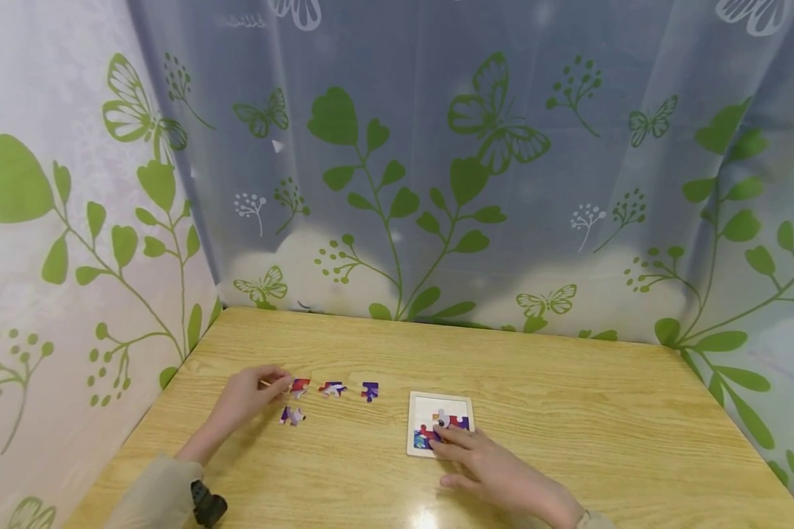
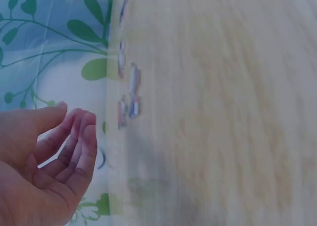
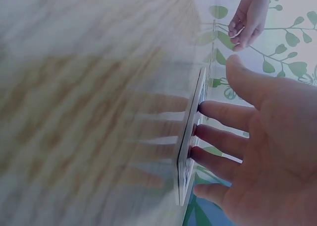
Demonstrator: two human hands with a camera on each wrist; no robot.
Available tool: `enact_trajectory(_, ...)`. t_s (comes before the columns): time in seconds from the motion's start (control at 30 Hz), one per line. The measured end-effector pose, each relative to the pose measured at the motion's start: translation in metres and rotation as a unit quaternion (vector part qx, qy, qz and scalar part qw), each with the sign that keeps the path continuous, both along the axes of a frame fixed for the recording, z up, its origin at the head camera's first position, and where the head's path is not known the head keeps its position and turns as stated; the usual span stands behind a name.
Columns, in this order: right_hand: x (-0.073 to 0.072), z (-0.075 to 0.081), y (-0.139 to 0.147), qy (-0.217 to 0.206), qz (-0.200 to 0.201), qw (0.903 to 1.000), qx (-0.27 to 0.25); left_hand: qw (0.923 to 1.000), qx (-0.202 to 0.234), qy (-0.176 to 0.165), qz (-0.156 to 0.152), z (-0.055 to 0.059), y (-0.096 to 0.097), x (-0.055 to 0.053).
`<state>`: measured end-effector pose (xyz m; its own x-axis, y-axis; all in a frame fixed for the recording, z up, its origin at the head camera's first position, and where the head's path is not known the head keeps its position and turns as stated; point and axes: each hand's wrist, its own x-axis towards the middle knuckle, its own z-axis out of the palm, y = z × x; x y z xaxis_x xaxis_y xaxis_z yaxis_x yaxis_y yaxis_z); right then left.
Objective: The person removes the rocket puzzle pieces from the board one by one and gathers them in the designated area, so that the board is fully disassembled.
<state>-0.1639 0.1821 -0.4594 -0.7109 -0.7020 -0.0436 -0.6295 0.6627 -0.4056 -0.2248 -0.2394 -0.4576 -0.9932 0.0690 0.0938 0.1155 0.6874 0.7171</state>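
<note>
Several loose jigsaw pieces lie on the left half of the table. My left hand (image 1: 248, 397) hovers beside the leftmost red piece (image 1: 299, 386); the left wrist view shows its fingers loosely bent with nothing between them. A purple and white piece (image 1: 292, 416) lies just below, and a red, white and purple piece (image 1: 333, 389) and a purple piece (image 1: 370, 391) lie farther right. My right hand (image 1: 486, 463) rests straight, spread fingertips on a square puzzle tray (image 1: 410, 422). Joined pieces (image 1: 459, 422) fill part of the tray, some hidden under the fingers.
The light wood table (image 1: 609, 411) meets a patterned curtain (image 1: 397, 220) at its back edge, with more curtain on both sides. A black strap or watch (image 1: 206, 504) sits at my left sleeve (image 1: 155, 492).
</note>
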Motion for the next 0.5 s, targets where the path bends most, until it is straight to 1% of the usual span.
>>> enact_trajectory(0.13, -0.001, 0.0, 0.001, 0.003, 0.001, 0.9999, -0.015, 0.9996, 0.015, 0.022, -0.008, 0.005, 0.007, -0.003)
enact_trajectory(0.23, -0.002, -0.001, 0.002, -0.007, -0.007, 0.9997, -0.024, 0.9985, 0.034, 0.037, -0.02, 0.007, 0.016, -0.006)
enact_trajectory(0.37, -0.001, -0.001, 0.002, -0.01, -0.011, 0.9994, -0.03, 0.9959, 0.071, 0.039, -0.04, 0.01, 0.03, -0.01)
enact_trajectory(0.5, 0.0, 0.0, 0.003, 0.007, -0.01, 0.9993, -0.035, 0.9948, 0.076, 0.04, -0.054, 0.014, 0.048, -0.014)
